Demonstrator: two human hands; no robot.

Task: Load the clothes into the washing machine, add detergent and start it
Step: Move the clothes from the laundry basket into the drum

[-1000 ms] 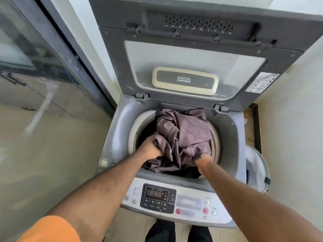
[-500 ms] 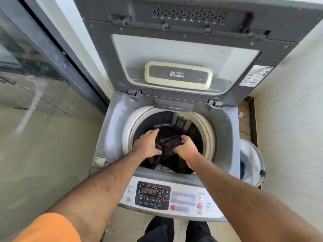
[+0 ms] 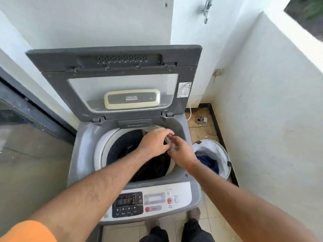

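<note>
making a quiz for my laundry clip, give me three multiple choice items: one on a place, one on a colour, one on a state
1. Where does the laundry basket stand?
A. right of the washing machine
B. left of it
C. on its lid

2. What colour is the band on the right wrist?
A. green
B. orange-red
C. black

3. How is the machine's lid?
A. shut
B. taken off
C. raised open

Answers: 1 A, it sits on the floor by the right wall; 2 B, a thin orange-red band shows; 3 C, the lid stands up behind the drum.
</note>
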